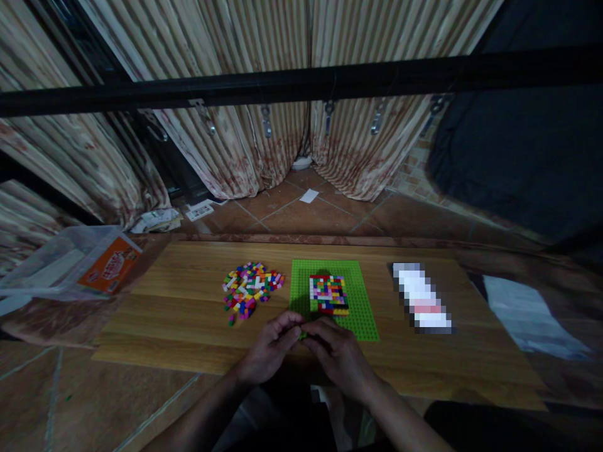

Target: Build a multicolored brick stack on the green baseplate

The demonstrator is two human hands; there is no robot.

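A green baseplate (362, 295) lies on a wooden board (179, 301). A patch of small coloured bricks (328, 295) is built on it. A loose pile of coloured bricks (249, 286) sits to its left. My left hand (271, 348) and my right hand (339, 351) meet at the baseplate's near edge, fingers curled and pinched together. A tiny green piece (304, 336) shows between the fingertips; which hand holds it is unclear.
A clear plastic bag with an orange pack (106, 263) lies at the left. A blurred white object (424, 298) rests on the board's right side, a white sheet (527, 317) beyond it. Striped curtains (264, 144) and a black bar (301, 81) cross the background. Tiled floor surrounds the board.
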